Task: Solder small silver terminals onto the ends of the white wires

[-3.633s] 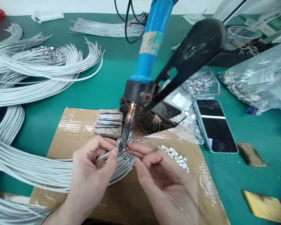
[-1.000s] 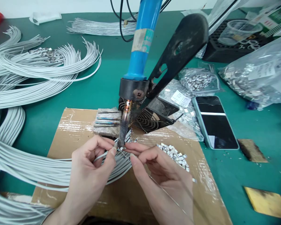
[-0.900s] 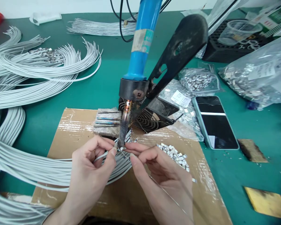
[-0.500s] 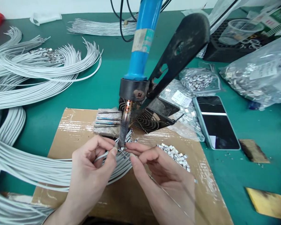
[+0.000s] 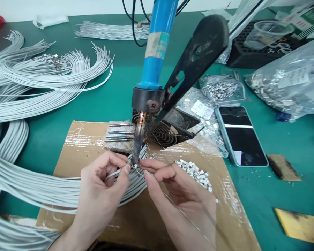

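Note:
A blue-handled soldering iron (image 5: 155, 52) points down from a black holder, its dark tip between my hands. My left hand (image 5: 104, 188) is closed, thumb and finger pinching a white wire (image 5: 116, 173) close under the tip. Thin solder wire (image 5: 184, 213) runs across the palm of my right hand (image 5: 183, 198), which pinches it with its end at the tip. A small metal piece (image 5: 135, 166) sits at the tip, partly hidden by fingers. Behind and under my left hand lies a bundle of white wires (image 5: 54, 193).
Brown cardboard (image 5: 75, 143) covers the work spot. On it are small metal pieces (image 5: 196, 174) in a pile and a grey block with metal rods (image 5: 119, 136). A black fan (image 5: 170, 130) stands behind the iron. To the right lie a phone (image 5: 242, 136), bags of parts (image 5: 288, 82) and a yellow sponge (image 5: 299, 225).
The iron and its holder appear shifted very slightly left in view. Both hands keep the same pinch at the tip.

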Action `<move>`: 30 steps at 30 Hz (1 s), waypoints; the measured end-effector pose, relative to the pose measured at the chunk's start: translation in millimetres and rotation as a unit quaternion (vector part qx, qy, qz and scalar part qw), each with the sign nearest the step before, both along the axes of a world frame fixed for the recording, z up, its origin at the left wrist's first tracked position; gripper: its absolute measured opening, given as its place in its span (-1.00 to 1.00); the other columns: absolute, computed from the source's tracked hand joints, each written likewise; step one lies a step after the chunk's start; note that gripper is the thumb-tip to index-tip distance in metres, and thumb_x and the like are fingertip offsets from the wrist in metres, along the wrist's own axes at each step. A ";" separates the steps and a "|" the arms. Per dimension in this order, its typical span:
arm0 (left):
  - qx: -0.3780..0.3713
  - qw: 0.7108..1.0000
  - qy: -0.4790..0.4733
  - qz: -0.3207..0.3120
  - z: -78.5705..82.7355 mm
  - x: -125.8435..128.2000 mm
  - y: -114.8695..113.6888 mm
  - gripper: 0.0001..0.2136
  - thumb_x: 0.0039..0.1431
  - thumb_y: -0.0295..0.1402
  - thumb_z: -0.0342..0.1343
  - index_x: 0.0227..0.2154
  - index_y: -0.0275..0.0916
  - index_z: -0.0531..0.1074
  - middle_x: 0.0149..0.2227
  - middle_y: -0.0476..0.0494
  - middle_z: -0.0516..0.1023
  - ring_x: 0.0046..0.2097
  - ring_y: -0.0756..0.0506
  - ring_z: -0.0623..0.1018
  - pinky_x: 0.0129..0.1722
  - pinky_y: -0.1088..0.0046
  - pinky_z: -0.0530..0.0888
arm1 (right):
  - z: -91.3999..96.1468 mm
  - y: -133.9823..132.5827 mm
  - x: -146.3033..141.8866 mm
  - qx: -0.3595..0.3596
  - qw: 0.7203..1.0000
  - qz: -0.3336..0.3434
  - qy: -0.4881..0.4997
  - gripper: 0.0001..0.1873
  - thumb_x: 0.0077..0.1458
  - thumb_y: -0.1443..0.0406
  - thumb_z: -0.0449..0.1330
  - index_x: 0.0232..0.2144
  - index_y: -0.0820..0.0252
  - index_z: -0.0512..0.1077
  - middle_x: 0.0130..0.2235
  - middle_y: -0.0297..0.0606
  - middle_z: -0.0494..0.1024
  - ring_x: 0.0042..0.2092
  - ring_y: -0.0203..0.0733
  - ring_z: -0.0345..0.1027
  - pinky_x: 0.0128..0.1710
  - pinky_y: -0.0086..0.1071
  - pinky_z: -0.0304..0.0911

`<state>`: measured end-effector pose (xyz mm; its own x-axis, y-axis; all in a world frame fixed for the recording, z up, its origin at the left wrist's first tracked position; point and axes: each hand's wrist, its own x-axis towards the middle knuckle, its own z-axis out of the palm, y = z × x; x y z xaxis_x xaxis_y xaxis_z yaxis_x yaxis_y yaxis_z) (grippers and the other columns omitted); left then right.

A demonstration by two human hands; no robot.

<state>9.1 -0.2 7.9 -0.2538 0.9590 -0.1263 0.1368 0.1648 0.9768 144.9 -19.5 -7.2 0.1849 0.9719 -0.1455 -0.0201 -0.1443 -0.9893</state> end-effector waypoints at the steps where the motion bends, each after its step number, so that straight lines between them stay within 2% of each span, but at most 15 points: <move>1: 0.000 1.000 0.000 0.000 0.4 0.0 0.2 -0.86 0.03 -0.57 0.29 -0.56 -0.24 0.54 -0.43 0.02 0.66 -0.46 0.11 0.58 -0.47 0.79 0.46 | -0.3 0.0 0.0 0.000 1.000 -0.002 -0.001 -0.74 0.18 0.28 0.37 -0.54 0.08 0.47 -0.15 -0.23 0.75 -0.07 -0.06 0.65 0.01 -0.26 0.47; 7: -0.001 1.000 -0.011 -0.001 -1.6 -0.9 -1.8 -0.86 0.03 -0.57 0.29 -0.56 -0.24 0.55 -0.42 0.02 0.66 -0.42 0.10 0.62 -0.42 0.81 0.48 | 0.0 -0.3 -0.2 0.002 1.000 -0.001 -0.006 -0.73 0.19 0.27 0.36 -0.54 0.08 0.46 -0.13 -0.26 0.75 -0.08 -0.09 0.65 0.01 -0.29 0.46; 14: 0.011 1.000 -0.009 0.009 -5.7 -2.2 -3.9 -0.86 0.08 -0.54 0.30 -0.52 -0.21 0.56 -0.38 0.05 0.67 -0.39 0.11 0.61 -0.37 0.80 0.49 | 2.0 -1.3 -2.0 0.002 1.000 -0.005 -0.003 -0.76 0.18 0.29 0.36 -0.52 0.03 0.48 -0.14 -0.42 0.75 -0.10 -0.22 0.64 0.02 -0.40 0.44; 21: 0.010 1.000 -0.004 0.006 -1.7 0.1 0.0 -0.87 0.02 -0.54 0.29 -0.57 -0.25 0.55 -0.43 0.01 0.66 -0.42 0.10 0.62 -0.43 0.82 0.49 | -1.4 -1.4 -0.8 0.014 1.000 0.002 -0.019 -0.75 0.19 0.30 0.34 -0.52 0.05 0.46 -0.14 -0.35 0.75 -0.12 -0.17 0.65 0.00 -0.33 0.46; 30: 0.017 1.000 -0.003 0.008 -1.4 -0.4 -2.0 -0.86 0.03 -0.55 0.29 -0.56 -0.24 0.55 -0.42 0.02 0.68 -0.42 0.10 0.63 -0.42 0.82 0.49 | -1.9 -1.6 -0.9 0.032 0.999 -0.002 -0.020 -0.77 0.20 0.31 0.35 -0.50 0.04 0.49 -0.17 -0.43 0.75 -0.12 -0.24 0.64 -0.02 -0.42 0.44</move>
